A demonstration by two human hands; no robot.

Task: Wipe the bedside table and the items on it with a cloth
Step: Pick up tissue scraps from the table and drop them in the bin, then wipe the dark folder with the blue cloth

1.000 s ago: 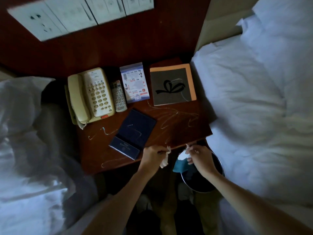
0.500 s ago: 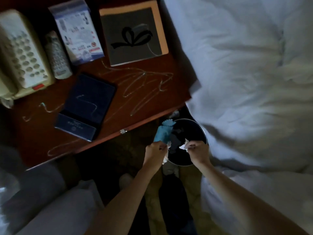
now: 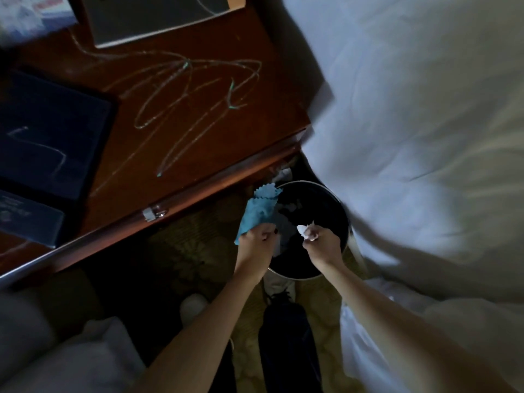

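Observation:
My left hand (image 3: 259,241) grips a blue cloth (image 3: 259,212) whose pinked edge sticks up beside the rim of a round dark bin (image 3: 337,205). My right hand (image 3: 319,242) pinches a small white crumpled scrap (image 3: 304,231) over the bin's mouth. Both hands hover just in front of the red-brown bedside table (image 3: 212,131), whose top carries pale scribbled streaks (image 3: 192,92). A dark blue folder (image 3: 48,143) lies on the table's left part, also streaked.
A grey card with an orange border (image 3: 158,18) and a plastic-wrapped leaflet (image 3: 31,15) lie at the table's far side. White bedding (image 3: 411,123) fills the right. Another pale bed edge (image 3: 71,350) is at lower left. Patterned carpet (image 3: 198,245) and my legs lie below.
The view has dropped and closed in on the bin; the phone and remote have left the frame. Both hands have moved from the table's front edge to over the bin.

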